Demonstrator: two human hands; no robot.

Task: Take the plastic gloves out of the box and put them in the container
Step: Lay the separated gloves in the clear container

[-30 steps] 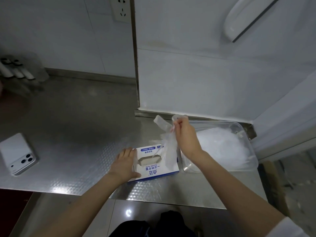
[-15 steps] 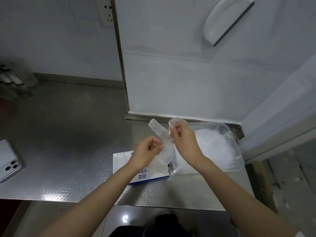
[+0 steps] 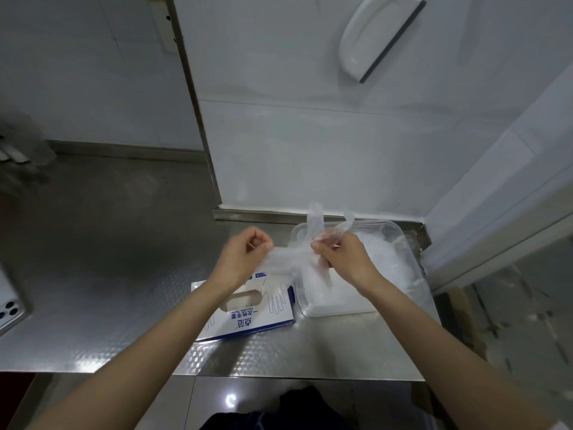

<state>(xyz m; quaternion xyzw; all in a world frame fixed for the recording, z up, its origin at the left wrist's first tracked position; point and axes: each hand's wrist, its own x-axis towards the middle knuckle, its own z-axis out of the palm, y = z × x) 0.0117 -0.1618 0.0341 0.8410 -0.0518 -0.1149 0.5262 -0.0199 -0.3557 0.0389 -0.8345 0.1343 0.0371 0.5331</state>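
Head view, looking down: both hands are raised over the right middle of the frame with one plastic glove [image 3: 288,259] stretched between them. The glove is a thin, see-through film, crinkled and faintly milky, and two of its flat fingers stick up above the right hand [image 3: 344,259]. That hand has its fingertips curled tight and pinches the film near those fingers. The left hand [image 3: 245,256] is closed into a loose fist and pinches the other end between thumb and forefinger. The glove hangs above the left edge of the container [image 3: 338,313], a clear plastic tub with rounded corners that already holds a heap of the same filmy gloves [image 3: 384,262], which look white where they bunch up. Just left of it, below the left forearm, the box [image 3: 248,315] lies flat on the steel counter [image 3: 108,243]. It is white with a blue band, blue printed characters, a line drawing of gloves and an oval opening on top. Whether the box touches the container I cannot tell. At the far left edge a white phone [image 3: 9,308] lies on the counter, camera lenses up.
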